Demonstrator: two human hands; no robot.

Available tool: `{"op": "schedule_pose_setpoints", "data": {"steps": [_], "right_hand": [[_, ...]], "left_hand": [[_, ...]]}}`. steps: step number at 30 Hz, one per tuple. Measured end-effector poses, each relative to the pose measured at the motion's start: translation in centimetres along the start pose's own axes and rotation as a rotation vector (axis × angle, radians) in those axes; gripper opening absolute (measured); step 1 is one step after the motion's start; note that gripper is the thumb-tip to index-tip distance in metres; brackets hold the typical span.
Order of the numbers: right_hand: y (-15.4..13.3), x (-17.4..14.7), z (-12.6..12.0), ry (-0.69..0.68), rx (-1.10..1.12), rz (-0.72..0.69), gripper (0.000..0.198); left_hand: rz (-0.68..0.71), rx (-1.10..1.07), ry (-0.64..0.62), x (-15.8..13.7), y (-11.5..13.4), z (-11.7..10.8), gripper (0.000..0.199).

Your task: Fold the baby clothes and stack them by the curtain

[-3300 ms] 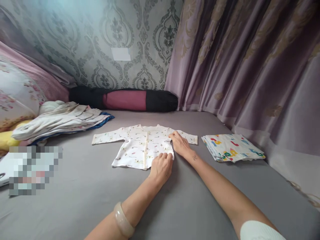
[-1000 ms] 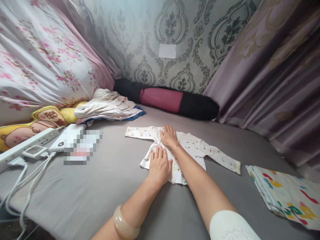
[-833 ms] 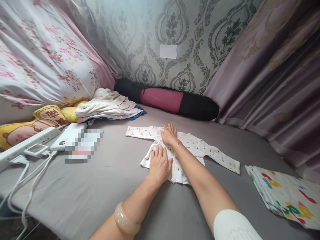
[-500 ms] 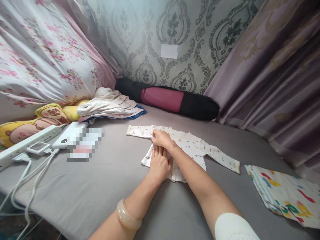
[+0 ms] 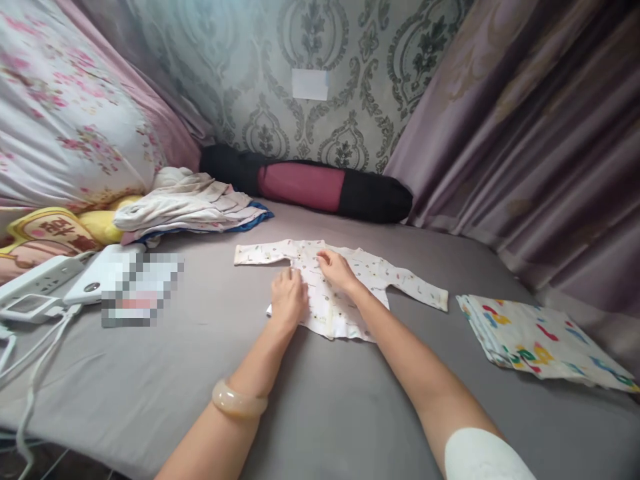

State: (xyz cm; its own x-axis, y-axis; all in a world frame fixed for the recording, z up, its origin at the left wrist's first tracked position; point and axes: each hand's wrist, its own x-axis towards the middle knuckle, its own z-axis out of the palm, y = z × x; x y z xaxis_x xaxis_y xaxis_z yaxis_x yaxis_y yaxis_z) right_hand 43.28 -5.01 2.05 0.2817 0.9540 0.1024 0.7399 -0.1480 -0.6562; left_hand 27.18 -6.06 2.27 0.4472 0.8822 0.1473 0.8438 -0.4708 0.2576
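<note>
A small white long-sleeved baby shirt (image 5: 345, 310) with a tiny scattered print lies on the bed, both sleeves spread out sideways. My left hand (image 5: 289, 297) is at its left side edge under the armpit, with fingers bent and closed on the fabric. Over the upper chest, near the neckline, my right hand (image 5: 336, 269) has its thumb and fingers drawn together at the cloth. The fingertips of both hands are partly hidden. A pale bangle (image 5: 239, 400) sits on my left forearm.
Right of the shirt lies a folded cloth (image 5: 545, 340) with colourful print. Rumpled clothes (image 5: 190, 207) are piled at the back left, near a power strip (image 5: 45, 280) with white cables (image 5: 37, 373). A long black and maroon bag (image 5: 305, 187) rests along the wall.
My hands have moved apart: the left outward to the shirt's side edge, the right onto the upper chest. The shirt's left front now lies flatter, and the view has shifted to the right.
</note>
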Motion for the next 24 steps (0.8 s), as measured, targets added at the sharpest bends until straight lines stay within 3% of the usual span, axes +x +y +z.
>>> {"op": "schedule_pose_setpoints", "data": {"steps": [3,8,13,24], "right_hand": [[2.2,-4.2,-2.5,0.019,-0.210,-0.023,0.040],[2.6,-10.6,-3.4,-0.184,-0.401,0.020,0.058],[0.7,-14.3,-3.0,-0.261,-0.384,0.001,0.064],[-3.2,-19.9,-2.4,-0.333,-0.281,-0.098,0.070]], "left_hand": [[-0.106,0.029,0.003,0.0,-0.8,-1.1,0.033],[-0.188,0.027,-0.133,-0.5,-1.6,-2.3,0.034],[-0.240,-0.046,-0.231,-0.9,-2.5,-2.7,0.037],[-0.223,-0.112,-0.204,-0.5,-4.1,-2.2,0.038]]}}
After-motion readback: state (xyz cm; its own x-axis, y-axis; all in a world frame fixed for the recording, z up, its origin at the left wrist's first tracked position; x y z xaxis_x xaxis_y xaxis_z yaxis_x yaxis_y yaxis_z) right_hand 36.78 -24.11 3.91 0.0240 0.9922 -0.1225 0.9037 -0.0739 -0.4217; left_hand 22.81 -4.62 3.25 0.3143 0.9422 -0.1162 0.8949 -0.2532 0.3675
